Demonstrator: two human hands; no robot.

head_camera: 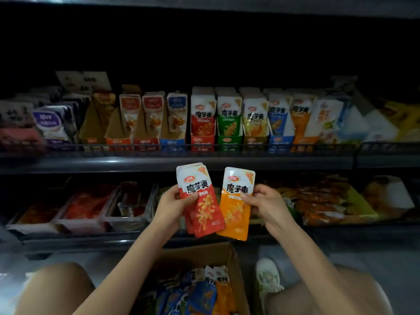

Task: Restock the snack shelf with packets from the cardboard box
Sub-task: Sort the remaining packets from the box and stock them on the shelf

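Observation:
My left hand (171,206) grips a small stack of red snack packets (202,212) by their left edge, held upright below the upper shelf. My right hand (264,204) pinches a single orange packet (236,214) by its right edge, just right of the red ones. Below my arms, on the floor, stands the open cardboard box (225,258) with several blue and orange packets (204,294) inside. On the upper shelf (177,163) stand display cartons of the same brand: red (203,123), green (229,123), yellow (255,123), blue (278,123) and orange (301,123).
A low wire rail (172,147) runs along the upper shelf's front. Other snack cartons fill its left part. The lower shelf holds clear trays (106,210) at left and loose orange bags (327,201) at right. My knees and a white shoe (268,278) flank the box.

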